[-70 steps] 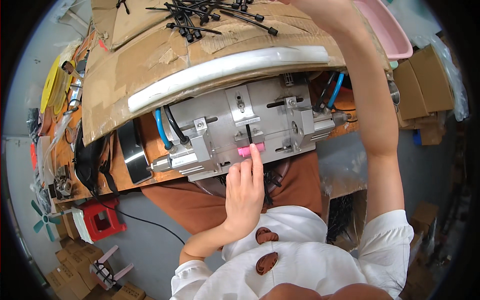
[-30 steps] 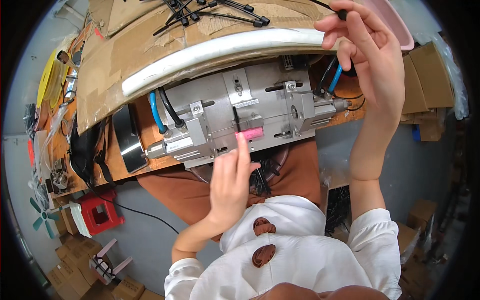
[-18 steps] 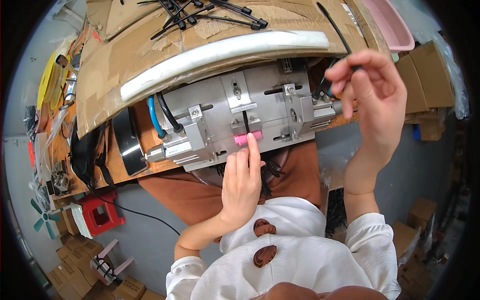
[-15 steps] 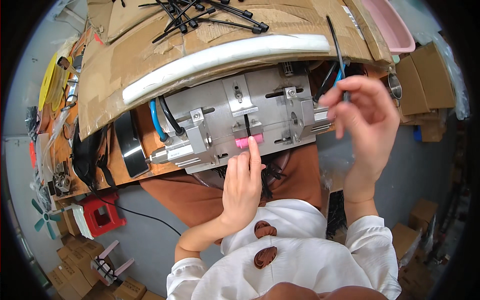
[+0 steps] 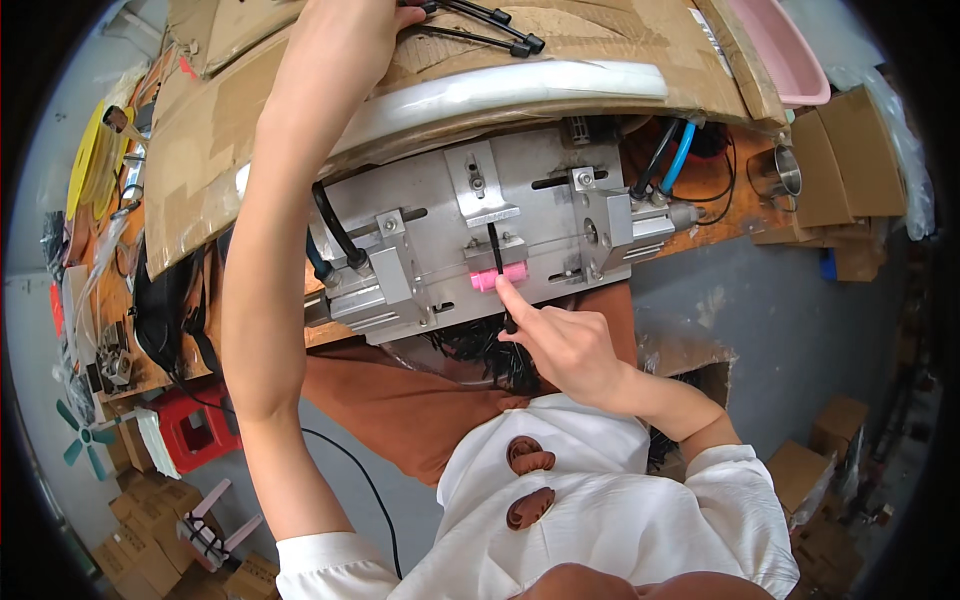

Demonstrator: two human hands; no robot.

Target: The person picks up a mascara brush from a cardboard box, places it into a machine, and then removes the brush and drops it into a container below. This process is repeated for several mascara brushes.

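Observation:
My right hand [image 5: 575,350] reaches in from the right, its index finger stretched out and its tip on a small pink piece [image 5: 484,277] at the front of a metal fixture [image 5: 380,180]. The other fingers are curled. A thin black rod [image 5: 496,245] stands in the fixture's middle block and runs down to the pink piece. Just below that fingertip is a small dark end, partly hidden by the hand. My left hand [image 5: 350,30] is stretched far forward over the cardboard, at black capped rods [image 5: 480,35]. Its fingers are mostly out of the picture or hidden.
A white padded strip [image 5: 520,88] edges the cardboard [image 5: 620,35] above the fixture. Metal clamp blocks [image 5: 610,225] with blue and black hoses flank it. A metal cup [image 5: 775,172] stands right, below a pink tub [image 5: 785,50]. Dark strands hang over my lap.
My left hand has left the pink piece and gone forward to the rods. My right hand has come down from the upper right onto the pink piece; the black rod it held no longer shows there.

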